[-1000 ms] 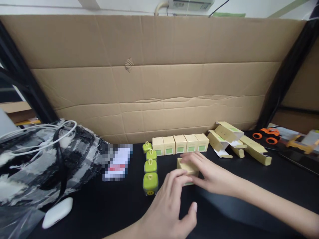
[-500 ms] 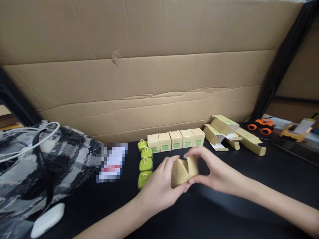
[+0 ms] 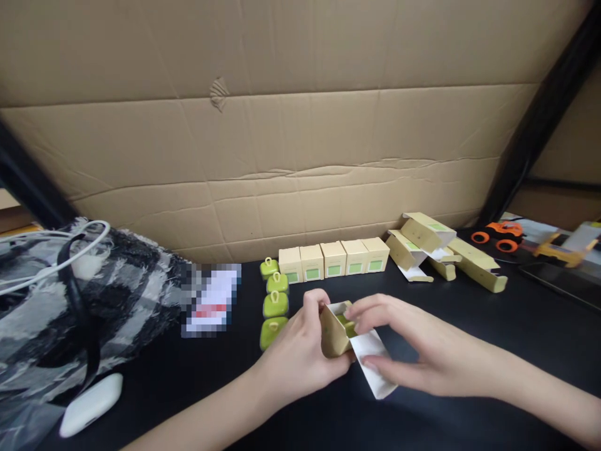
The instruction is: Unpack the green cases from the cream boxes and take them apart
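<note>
My left hand (image 3: pixel 300 357) grips a small tan cardboard box (image 3: pixel 334 335) just above the black table (image 3: pixel 469 326). The box's white-lined flap (image 3: pixel 373 369) hangs open, and something green shows inside. My right hand (image 3: pixel 413 351) pinches the flap, with fingers at the box's mouth. Several green plastic items (image 3: pixel 275 305) lie in a column just left of my hands. Behind them a row of several closed tan boxes (image 3: pixel 334 258) stands against the cardboard wall.
A heap of open, flattened tan boxes (image 3: pixel 441 250) lies at the back right. An orange toy vehicle (image 3: pixel 498 235) sits far right. A black-and-white fuzzy cloth (image 3: pixel 70 313) with white cables and a white mouse (image 3: pixel 91 404) fill the left. A big cardboard sheet (image 3: pixel 282 125) closes the back.
My hands lifted the tan box off the table, turned it, and its flap has come open, showing the white lining and green contents. The camera tilted down slightly.
</note>
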The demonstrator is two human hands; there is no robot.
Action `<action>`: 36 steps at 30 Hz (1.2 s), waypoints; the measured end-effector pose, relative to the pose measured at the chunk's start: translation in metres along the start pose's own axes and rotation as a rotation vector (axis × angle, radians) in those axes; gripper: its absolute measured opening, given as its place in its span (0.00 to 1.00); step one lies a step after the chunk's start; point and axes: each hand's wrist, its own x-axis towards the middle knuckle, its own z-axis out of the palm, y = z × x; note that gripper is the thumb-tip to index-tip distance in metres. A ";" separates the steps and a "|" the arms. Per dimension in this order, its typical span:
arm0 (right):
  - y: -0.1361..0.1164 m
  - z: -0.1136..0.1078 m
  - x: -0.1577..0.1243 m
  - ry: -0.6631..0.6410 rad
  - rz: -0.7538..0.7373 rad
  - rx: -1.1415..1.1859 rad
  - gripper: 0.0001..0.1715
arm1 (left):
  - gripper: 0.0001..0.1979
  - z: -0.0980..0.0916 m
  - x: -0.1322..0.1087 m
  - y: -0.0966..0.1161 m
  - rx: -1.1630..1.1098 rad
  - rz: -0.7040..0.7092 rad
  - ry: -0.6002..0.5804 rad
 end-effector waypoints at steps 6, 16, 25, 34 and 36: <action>0.016 0.000 0.003 0.009 -0.048 -0.430 0.14 | 0.25 0.003 0.003 -0.001 -0.016 -0.033 0.013; 0.043 0.019 0.003 0.019 0.393 0.729 0.25 | 0.34 -0.038 0.055 0.022 0.099 -0.249 -0.321; 0.050 0.036 0.005 0.005 0.539 1.141 0.26 | 0.16 -0.045 0.117 0.009 -0.186 -0.453 -0.849; 0.062 0.028 0.005 0.029 0.585 1.222 0.25 | 0.15 -0.046 0.118 0.019 -0.296 -0.428 -0.758; 0.065 0.024 0.003 0.043 0.574 1.219 0.24 | 0.15 -0.047 0.109 0.022 -0.310 -0.377 -0.646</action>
